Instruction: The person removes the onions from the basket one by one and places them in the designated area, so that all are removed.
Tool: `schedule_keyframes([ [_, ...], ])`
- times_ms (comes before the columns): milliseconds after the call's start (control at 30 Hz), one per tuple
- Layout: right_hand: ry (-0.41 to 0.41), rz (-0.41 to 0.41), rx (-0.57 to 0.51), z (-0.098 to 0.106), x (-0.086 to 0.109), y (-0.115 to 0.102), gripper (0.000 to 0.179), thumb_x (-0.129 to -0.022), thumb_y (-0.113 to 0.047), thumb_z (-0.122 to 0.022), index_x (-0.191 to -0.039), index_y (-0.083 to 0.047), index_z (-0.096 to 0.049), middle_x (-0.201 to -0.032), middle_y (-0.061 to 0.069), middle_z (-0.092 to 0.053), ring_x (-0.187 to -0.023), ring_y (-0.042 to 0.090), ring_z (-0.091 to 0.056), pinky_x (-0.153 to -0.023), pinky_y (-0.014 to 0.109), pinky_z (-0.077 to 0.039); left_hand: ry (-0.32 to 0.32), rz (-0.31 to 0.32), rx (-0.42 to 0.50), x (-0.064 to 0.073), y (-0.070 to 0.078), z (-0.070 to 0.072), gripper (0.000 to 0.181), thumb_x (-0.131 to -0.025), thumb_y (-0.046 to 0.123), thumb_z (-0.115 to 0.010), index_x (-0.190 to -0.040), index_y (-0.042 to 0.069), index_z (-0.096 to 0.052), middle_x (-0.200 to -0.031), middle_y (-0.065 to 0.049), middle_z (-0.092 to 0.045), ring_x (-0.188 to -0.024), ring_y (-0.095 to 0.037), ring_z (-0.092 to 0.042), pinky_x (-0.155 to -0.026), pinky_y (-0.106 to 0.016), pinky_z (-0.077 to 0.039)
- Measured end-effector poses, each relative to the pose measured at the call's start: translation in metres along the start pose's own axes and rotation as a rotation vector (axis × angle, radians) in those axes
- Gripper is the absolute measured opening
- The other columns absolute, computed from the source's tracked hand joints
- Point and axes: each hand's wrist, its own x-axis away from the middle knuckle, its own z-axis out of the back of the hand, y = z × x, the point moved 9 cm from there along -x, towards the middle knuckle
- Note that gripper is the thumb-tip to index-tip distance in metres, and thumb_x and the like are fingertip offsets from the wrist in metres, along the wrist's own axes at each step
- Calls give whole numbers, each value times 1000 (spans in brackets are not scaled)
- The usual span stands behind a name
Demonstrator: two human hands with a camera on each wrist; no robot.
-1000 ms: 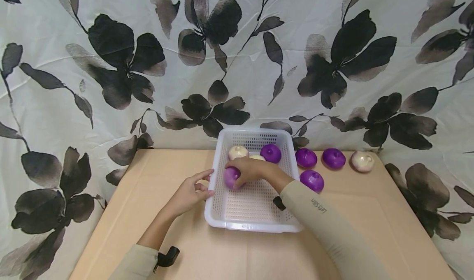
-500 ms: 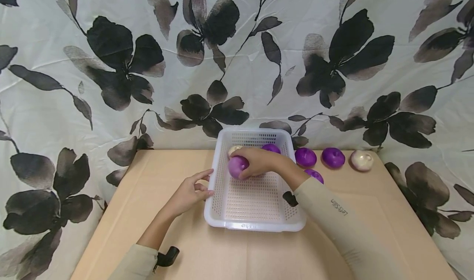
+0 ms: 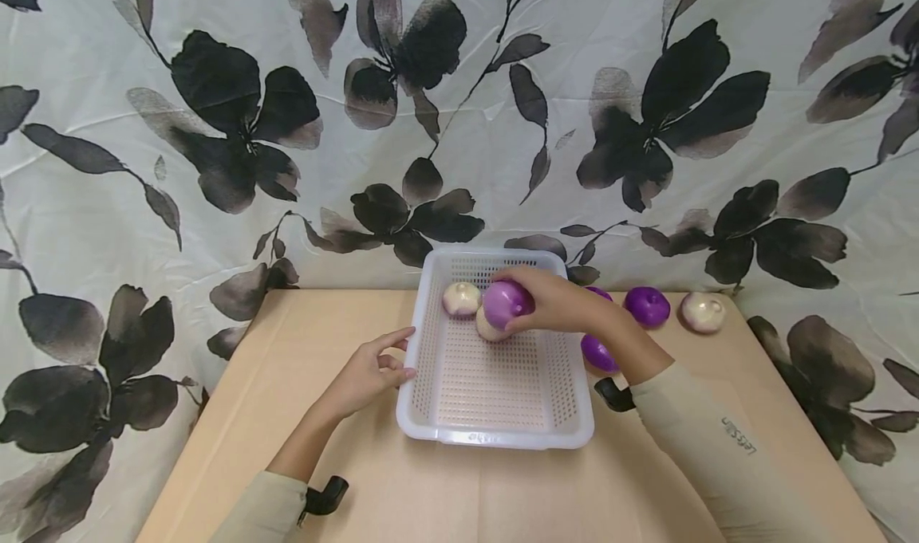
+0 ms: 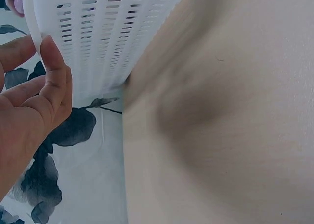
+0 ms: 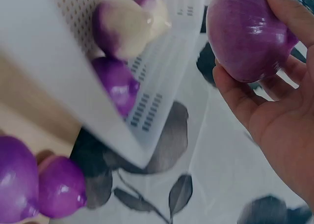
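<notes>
My right hand (image 3: 549,297) holds a purple onion (image 3: 506,302) over the back right of a white perforated basket (image 3: 495,438), fingers and thumb round its sides. In the right wrist view this onion (image 5: 248,35) is up beyond the rim. Inside the basket, a whitish onion (image 3: 462,299) lies at the back left, and a pale onion (image 3: 491,328) is partly covered by the held one. Another purple onion (image 5: 117,84) in the basket shows in the right wrist view. My left hand (image 4: 41,98) pinches the basket's left rim between its fingertips.
Outside the basket on the right, several onions lie on the table (image 3: 323,415): a purple onion (image 3: 648,307), another purple onion (image 3: 597,354) partly behind my wrist, and a white onion (image 3: 703,313). A floral cloth (image 3: 517,160) hangs behind the table.
My right hand has lifted the purple onion from the basket's left side and carried it to the right and back. The left hand stays at the rim.
</notes>
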Motion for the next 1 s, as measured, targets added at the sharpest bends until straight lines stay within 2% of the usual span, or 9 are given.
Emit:
schedule_keyframes([
  [267,105,-50,-40,33,48,25,82,-84,-31,-87,-152,-14,-46,-146,12,-54,-128,32,-58,-103,55,-53,-2,3,-1,0,1,-1,70,-91,-5,-71,-155,0,-43,-132,-26,-50,-86,-22,-69,-71,-29,-62],
  [500,212,-155,-48,56,94,63,83,-85,-36,-86,-154,-14,-44,-146,18,-49,-125,38,-57,-100,59,-54,2,5,-1,0,1,0,70,-91,-5,-71,-155,0,-43,-132,-27,-50,-86,-22,-69,-71,-29,-62],
  [700,265,-266,5,62,128,107,84,-87,-39,-84,-155,-11,-43,-147,26,-41,-125,49,-53,-100,69,-50,-5,6,-6,0,1,0,70,-91,-4,-71,-155,0,-43,-133,-27,-50,-87,-22,-69,-71,-29,-62],
  [800,274,-300,17,60,140,131,85,-88,-38,-83,-156,-9,-42,-145,28,-41,-124,49,-52,-99,69,-50,-3,6,-12,1,1,1,69,-91,-3,-71,-155,0,-43,-133,-26,-50,-86,-21,-69,-71,-30,-62],
  [900,280,-316,-17,56,151,151,86,-89,-34,-83,-155,-3,-39,-145,29,-42,-126,49,-50,-101,69,-48,0,5,-16,2,1,1,69,-91,-3,-71,-155,0,-43,-132,-26,-50,-84,-19,-68,-71,-32,-63],
  [1000,298,-332,-42,54,163,168,85,-90,-30,-82,-153,5,-35,-144,31,-43,-125,49,-51,-100,64,-51,-3,3,-14,2,1,1,70,-91,-2,-72,-155,0,-43,-132,-26,-50,-84,-19,-68,-72,-33,-63],
])
